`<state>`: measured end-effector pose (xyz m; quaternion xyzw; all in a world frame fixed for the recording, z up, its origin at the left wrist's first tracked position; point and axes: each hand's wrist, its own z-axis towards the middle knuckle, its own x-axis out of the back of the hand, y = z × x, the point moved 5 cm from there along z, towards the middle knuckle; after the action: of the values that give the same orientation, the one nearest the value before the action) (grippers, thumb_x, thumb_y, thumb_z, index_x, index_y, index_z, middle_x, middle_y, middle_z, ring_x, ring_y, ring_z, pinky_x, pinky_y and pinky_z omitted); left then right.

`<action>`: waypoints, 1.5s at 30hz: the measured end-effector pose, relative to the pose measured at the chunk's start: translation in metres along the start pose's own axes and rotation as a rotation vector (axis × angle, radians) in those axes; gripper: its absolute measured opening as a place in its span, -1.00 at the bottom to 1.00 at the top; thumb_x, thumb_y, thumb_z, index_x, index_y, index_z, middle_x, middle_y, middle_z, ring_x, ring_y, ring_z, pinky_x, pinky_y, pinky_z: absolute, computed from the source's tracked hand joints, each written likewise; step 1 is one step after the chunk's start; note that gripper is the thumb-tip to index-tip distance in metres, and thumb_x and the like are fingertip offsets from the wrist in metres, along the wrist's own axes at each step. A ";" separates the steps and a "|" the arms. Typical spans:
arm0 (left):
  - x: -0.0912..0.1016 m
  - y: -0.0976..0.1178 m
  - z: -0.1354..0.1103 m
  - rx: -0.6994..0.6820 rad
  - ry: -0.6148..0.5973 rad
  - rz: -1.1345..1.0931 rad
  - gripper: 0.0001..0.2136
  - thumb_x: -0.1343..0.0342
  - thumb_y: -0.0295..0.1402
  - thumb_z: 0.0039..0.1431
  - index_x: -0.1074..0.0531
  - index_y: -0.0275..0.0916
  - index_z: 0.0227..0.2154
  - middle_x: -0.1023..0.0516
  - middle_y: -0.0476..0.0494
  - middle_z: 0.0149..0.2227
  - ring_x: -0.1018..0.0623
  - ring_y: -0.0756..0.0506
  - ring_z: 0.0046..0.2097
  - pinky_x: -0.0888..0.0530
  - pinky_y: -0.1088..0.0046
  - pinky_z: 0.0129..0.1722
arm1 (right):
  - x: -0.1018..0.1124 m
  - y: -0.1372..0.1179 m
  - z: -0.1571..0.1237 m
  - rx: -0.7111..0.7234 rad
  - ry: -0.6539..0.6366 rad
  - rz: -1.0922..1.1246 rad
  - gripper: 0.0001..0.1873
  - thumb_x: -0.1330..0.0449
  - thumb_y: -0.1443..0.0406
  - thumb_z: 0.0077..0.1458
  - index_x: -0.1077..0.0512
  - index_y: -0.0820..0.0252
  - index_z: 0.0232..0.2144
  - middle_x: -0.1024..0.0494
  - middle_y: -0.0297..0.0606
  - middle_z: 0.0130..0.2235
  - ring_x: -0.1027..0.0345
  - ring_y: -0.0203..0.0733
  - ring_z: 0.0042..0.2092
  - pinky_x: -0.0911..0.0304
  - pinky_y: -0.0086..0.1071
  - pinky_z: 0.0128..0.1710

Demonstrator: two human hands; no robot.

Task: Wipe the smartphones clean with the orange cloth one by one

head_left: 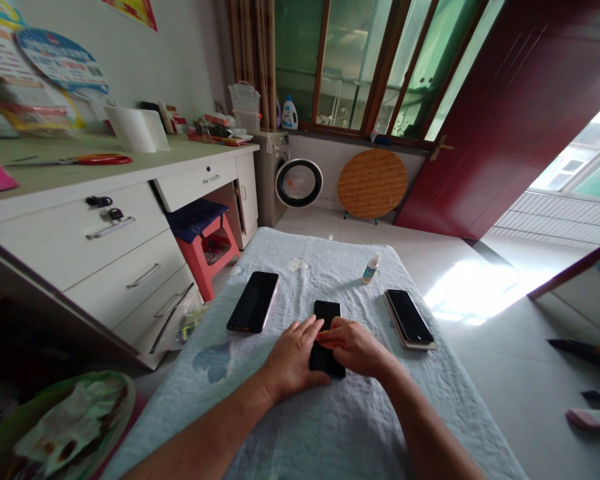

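The middle phone (326,312) has a glossy black glass face, smooth as a mirror, and it lies on a matt, pale blue quilted cloth (330,427), soft and puckered with stitching. Left of it another phone (253,301) shows the same shiny black front. Right of it a third phone (409,317) has a paler, metal-looking rim, and beyond it stands a small, smooth plastic bottle (371,268).

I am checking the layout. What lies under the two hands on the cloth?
A black phone lies there on the pale cloth. Its far end shows; the left hand and right hand cover its middle.
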<state>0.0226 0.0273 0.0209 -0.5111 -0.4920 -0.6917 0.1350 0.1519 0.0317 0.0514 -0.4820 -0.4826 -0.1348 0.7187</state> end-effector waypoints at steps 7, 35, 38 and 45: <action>0.000 0.001 0.002 0.000 0.009 0.018 -0.08 -0.31 0.01 -0.19 -0.12 -0.31 0.21 -0.16 -0.41 0.26 -0.15 -0.31 0.29 -0.11 0.07 0.24 | -0.007 -0.003 -0.004 -0.024 -0.263 0.144 -0.60 -0.06 0.45 -0.08 -0.60 0.07 -0.26 -0.47 -0.32 -0.35 -0.32 -0.34 -0.35 -0.15 -0.52 -0.35; 0.002 0.000 0.001 0.019 0.012 0.012 -0.09 -0.33 -0.10 -0.22 -0.13 -0.31 0.21 -0.10 -0.40 0.29 -0.17 -0.31 0.28 -0.09 0.10 0.26 | -0.001 0.053 0.003 -0.303 0.259 -0.164 -0.60 0.04 0.46 0.12 -0.45 0.10 -0.08 -0.34 -0.27 -0.25 -0.29 -0.31 -0.27 -0.14 -0.52 -0.24; 0.002 0.001 0.001 0.010 0.008 0.017 -0.10 -0.33 -0.11 -0.22 -0.13 -0.32 0.21 -0.11 -0.41 0.28 -0.17 -0.31 0.28 -0.08 0.09 0.26 | -0.003 0.057 0.007 -0.348 0.275 -0.210 -0.63 0.04 0.43 0.16 -0.44 0.07 -0.09 -0.34 -0.28 -0.25 -0.27 -0.32 -0.30 -0.12 -0.53 -0.29; 0.004 0.003 0.001 -0.004 0.012 0.015 -0.11 -0.31 -0.12 -0.20 -0.11 -0.34 0.22 -0.14 -0.42 0.27 -0.17 -0.31 0.28 -0.08 0.10 0.26 | -0.003 0.054 0.016 -0.351 0.308 -0.294 -0.67 0.05 0.46 0.16 -0.44 0.09 -0.17 -0.33 -0.28 -0.25 -0.21 -0.31 -0.30 -0.08 -0.52 -0.29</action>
<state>0.0238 0.0278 0.0259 -0.5107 -0.4859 -0.6949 0.1419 0.1771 0.0708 0.0192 -0.4977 -0.4016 -0.3909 0.6620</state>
